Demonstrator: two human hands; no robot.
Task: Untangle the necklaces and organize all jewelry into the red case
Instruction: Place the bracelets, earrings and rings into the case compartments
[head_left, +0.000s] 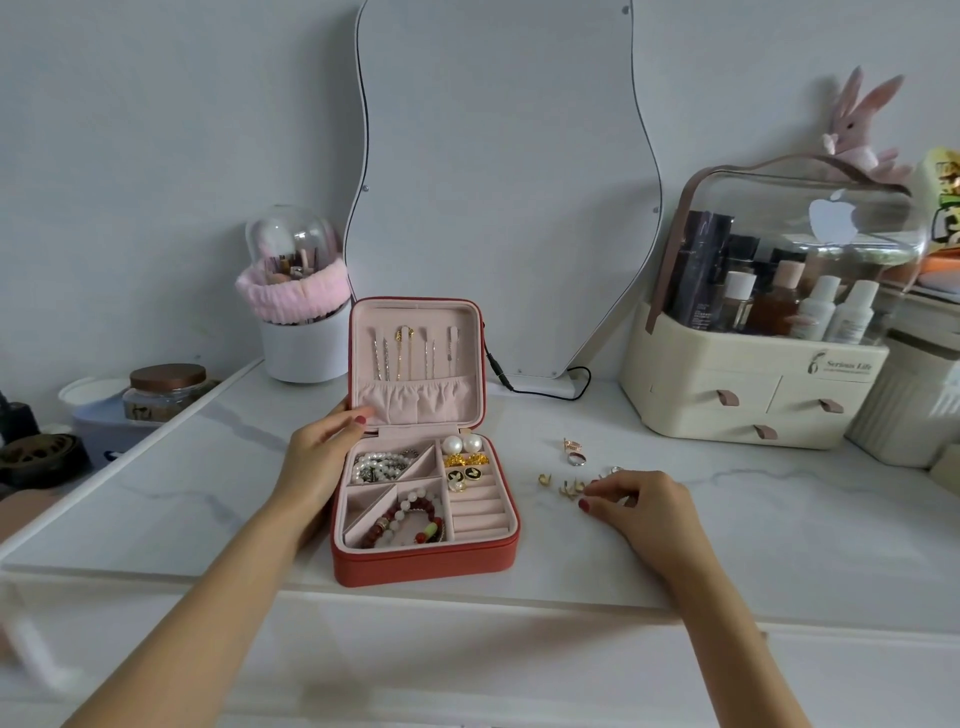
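Observation:
The red case (426, 564) lies open on the white tabletop, its pink lid upright with several necklaces (410, 351) hanging inside. A pearl bracelet (376, 466), a red bead bracelet (410, 519) and several earrings (464, 457) fill its compartments; the ring slots (478, 512) hold nothing. My left hand (317, 457) holds the case's left side, thumb on the lid's pocket. My right hand (636, 499) rests on the table right of the case, fingertips curled on a small gold ring (571, 488). Other loose rings (574, 452) lie nearby.
A wavy-edged mirror (509, 182) leans behind the case with a black cable (540, 389). A cream cosmetics organizer (753, 374) stands at right, a brush holder with pink band (301, 312) at back left. Jars (166, 389) sit on a lower surface at left.

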